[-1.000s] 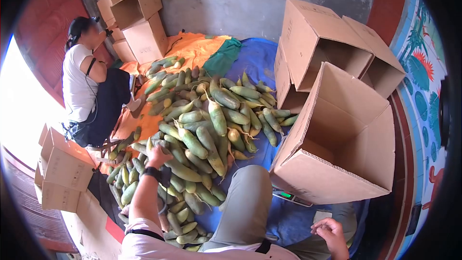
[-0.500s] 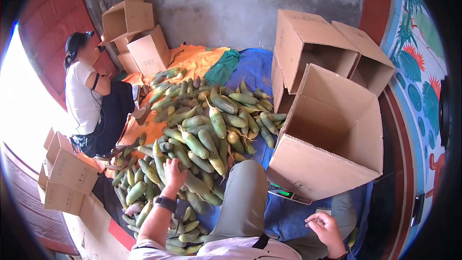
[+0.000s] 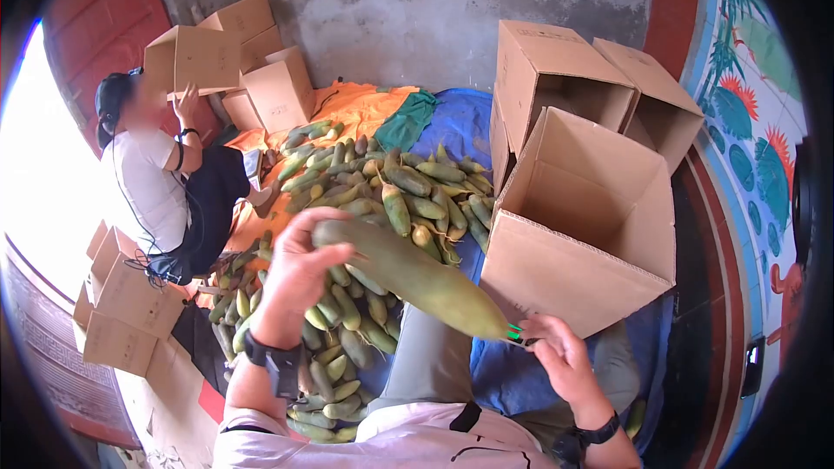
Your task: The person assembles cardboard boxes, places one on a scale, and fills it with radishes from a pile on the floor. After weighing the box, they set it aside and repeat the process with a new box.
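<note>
A large green radish (image 3: pixel 417 282) hangs in the air over my lap, above the heap of green radishes (image 3: pixel 347 308). Its thick end is gripped by my left hand (image 3: pixel 300 265), with the thumb on its near side. The tapered tip points right, towards my right hand (image 3: pixel 560 352), whose fingers are partly bent beside the tip; whether they touch it I cannot tell. Just beyond that hand stands an open cardboard box (image 3: pixel 578 274) on a scale, of which only green lit digits (image 3: pixel 514 331) show.
A person (image 3: pixel 156 165) at the left holds up a cardboard box (image 3: pixel 207 56). More boxes stand at the back left (image 3: pixel 278 91), lower left (image 3: pixel 130 313) and back right (image 3: pixel 565 78). Orange (image 3: pixel 365 104) and blue (image 3: pixel 456 122) sheets cover the floor.
My left hand has risen from the heap with a large radish in it. My right hand has moved up and left to its tip. The other person has lifted a box.
</note>
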A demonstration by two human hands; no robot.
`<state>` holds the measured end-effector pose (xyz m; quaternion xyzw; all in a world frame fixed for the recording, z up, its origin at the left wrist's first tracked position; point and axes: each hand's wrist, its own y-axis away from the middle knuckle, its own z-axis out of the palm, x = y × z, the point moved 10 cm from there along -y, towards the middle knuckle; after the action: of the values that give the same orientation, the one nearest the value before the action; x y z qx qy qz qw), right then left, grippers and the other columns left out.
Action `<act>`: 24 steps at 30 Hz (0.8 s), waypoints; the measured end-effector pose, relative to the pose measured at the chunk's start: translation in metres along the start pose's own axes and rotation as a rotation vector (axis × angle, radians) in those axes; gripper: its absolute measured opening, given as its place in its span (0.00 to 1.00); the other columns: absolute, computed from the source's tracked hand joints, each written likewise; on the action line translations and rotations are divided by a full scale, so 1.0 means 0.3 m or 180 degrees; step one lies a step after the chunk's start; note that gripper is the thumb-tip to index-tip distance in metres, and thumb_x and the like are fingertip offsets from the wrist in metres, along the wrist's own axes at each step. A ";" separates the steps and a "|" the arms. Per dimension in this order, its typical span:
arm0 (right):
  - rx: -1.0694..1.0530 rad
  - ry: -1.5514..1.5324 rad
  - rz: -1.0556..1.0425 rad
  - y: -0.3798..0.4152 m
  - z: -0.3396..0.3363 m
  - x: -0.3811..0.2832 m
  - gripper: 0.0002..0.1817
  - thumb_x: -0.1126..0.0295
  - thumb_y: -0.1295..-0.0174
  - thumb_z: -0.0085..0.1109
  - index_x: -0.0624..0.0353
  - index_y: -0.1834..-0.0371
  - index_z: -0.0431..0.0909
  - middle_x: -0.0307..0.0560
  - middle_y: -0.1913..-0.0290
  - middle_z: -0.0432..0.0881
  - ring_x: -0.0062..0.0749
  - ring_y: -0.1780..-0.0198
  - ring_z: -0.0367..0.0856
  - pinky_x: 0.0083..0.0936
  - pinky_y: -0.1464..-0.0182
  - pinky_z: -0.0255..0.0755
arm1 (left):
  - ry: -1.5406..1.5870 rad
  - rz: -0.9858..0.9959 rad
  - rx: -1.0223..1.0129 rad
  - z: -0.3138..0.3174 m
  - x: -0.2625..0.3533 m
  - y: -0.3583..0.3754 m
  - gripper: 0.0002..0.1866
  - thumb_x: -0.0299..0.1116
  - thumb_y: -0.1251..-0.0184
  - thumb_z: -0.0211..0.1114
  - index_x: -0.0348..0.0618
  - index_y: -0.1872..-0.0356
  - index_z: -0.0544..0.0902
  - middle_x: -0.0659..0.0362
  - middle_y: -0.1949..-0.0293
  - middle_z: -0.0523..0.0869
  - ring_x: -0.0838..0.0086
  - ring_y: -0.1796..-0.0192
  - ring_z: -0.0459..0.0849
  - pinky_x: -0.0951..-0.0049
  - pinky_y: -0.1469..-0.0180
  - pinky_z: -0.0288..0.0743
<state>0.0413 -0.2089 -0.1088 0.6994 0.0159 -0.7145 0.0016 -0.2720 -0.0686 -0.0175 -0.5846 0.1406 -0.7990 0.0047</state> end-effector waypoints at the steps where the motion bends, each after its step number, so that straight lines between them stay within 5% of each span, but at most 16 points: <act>1: -0.0259 -0.0106 0.0085 0.001 0.046 0.004 0.22 0.67 0.34 0.55 0.65 0.40 0.67 0.44 0.47 0.77 0.20 0.54 0.76 0.19 0.52 0.71 | -0.0010 -0.0104 -0.0212 0.089 -0.013 0.014 0.21 0.17 0.49 0.70 0.41 0.52 0.79 0.62 0.59 0.83 0.78 0.57 0.82 0.76 0.52 0.77; 3: -0.0949 -0.0592 0.0585 0.016 0.145 0.020 0.29 0.55 0.35 0.57 0.61 0.37 0.65 0.45 0.49 0.78 0.21 0.59 0.77 0.19 0.58 0.71 | -0.0274 -0.0240 -0.0714 0.236 -0.039 0.045 0.21 0.17 0.49 0.70 0.42 0.52 0.80 0.64 0.57 0.82 0.82 0.54 0.80 0.79 0.50 0.76; 4: -0.0961 -0.0564 0.0584 0.028 0.141 0.028 0.29 0.55 0.35 0.57 0.61 0.37 0.65 0.45 0.49 0.78 0.21 0.59 0.77 0.19 0.58 0.71 | -0.0744 0.0323 -0.1008 0.308 -0.014 0.048 0.20 0.20 0.49 0.72 0.43 0.52 0.80 0.65 0.55 0.79 0.85 0.55 0.77 0.82 0.54 0.72; 6: -0.1183 -0.1083 0.1004 0.083 0.154 0.089 0.29 0.55 0.37 0.59 0.61 0.39 0.66 0.46 0.54 0.79 0.23 0.65 0.78 0.18 0.63 0.70 | -0.1144 0.0289 -0.1295 0.383 -0.041 0.048 0.20 0.22 0.49 0.73 0.43 0.52 0.80 0.66 0.56 0.76 0.86 0.58 0.73 0.84 0.59 0.69; 8: -0.0882 -0.1009 0.1009 0.111 0.108 0.089 0.28 0.57 0.38 0.60 0.62 0.40 0.66 0.47 0.60 0.80 0.26 0.69 0.78 0.19 0.68 0.71 | -0.0993 0.0386 -0.1373 0.419 -0.094 0.026 0.20 0.25 0.50 0.74 0.44 0.53 0.81 0.67 0.60 0.74 0.86 0.63 0.70 0.84 0.64 0.65; 10: -0.0092 -0.0597 0.0721 0.119 -0.022 0.060 0.31 0.55 0.43 0.62 0.65 0.44 0.67 0.53 0.65 0.81 0.28 0.75 0.78 0.20 0.76 0.69 | -0.1047 0.0314 -0.1545 0.461 -0.144 0.018 0.23 0.27 0.45 0.72 0.42 0.47 0.78 0.65 0.55 0.77 0.85 0.58 0.74 0.83 0.59 0.69; 12: 0.0282 -0.0511 0.0507 0.148 -0.118 0.003 0.26 0.60 0.41 0.59 0.64 0.43 0.67 0.50 0.67 0.80 0.25 0.78 0.76 0.18 0.78 0.68 | 0.0048 -0.0056 -0.1598 0.513 -0.182 0.011 0.27 0.30 0.39 0.68 0.40 0.39 0.71 0.60 0.47 0.76 0.80 0.48 0.75 0.78 0.49 0.72; 13: 0.0460 -0.0462 0.0383 0.159 -0.160 -0.030 0.27 0.59 0.41 0.59 0.64 0.43 0.67 0.51 0.68 0.80 0.25 0.79 0.75 0.18 0.80 0.67 | -0.0017 0.0147 -0.1728 0.534 -0.185 0.005 0.27 0.32 0.31 0.60 0.37 0.35 0.64 0.56 0.38 0.71 0.73 0.36 0.69 0.69 0.34 0.63; 16: 0.1133 -0.0079 -0.0068 0.186 -0.287 -0.151 0.28 0.56 0.40 0.58 0.64 0.43 0.67 0.51 0.70 0.80 0.24 0.83 0.73 0.17 0.83 0.64 | -0.1668 0.1321 -0.1381 0.554 -0.202 -0.037 0.32 0.38 0.35 0.63 0.40 0.33 0.63 0.47 0.33 0.64 0.62 0.30 0.63 0.63 0.30 0.57; 18: 0.1497 0.0645 -0.0338 0.182 -0.360 -0.275 0.30 0.55 0.40 0.57 0.64 0.40 0.65 0.47 0.71 0.80 0.21 0.82 0.72 0.15 0.81 0.64 | -0.1948 0.1375 -0.1285 0.579 -0.245 -0.060 0.35 0.40 0.40 0.66 0.42 0.33 0.64 0.44 0.32 0.61 0.54 0.29 0.59 0.58 0.29 0.54; 20: 0.1772 0.1104 -0.0260 0.165 -0.446 -0.354 0.31 0.57 0.41 0.57 0.63 0.38 0.66 0.43 0.69 0.78 0.19 0.80 0.71 0.14 0.79 0.63 | -0.3063 0.2066 -0.1172 0.622 -0.282 -0.071 0.34 0.41 0.41 0.67 0.44 0.34 0.65 0.44 0.32 0.60 0.48 0.29 0.57 0.53 0.29 0.52; 24: 0.1992 0.1816 -0.0313 0.078 -0.543 -0.443 0.29 0.67 0.44 0.59 0.63 0.38 0.66 0.40 0.64 0.76 0.18 0.73 0.71 0.14 0.75 0.64 | -0.3252 0.2292 -0.1084 0.636 -0.317 -0.100 0.33 0.40 0.46 0.70 0.44 0.39 0.69 0.44 0.33 0.61 0.47 0.30 0.58 0.49 0.29 0.53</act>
<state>0.2074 -0.2310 0.0201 0.8342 -0.1685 -0.4620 -0.2494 -0.0587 -0.0654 -0.0463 -0.8001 0.4326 -0.3351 0.2459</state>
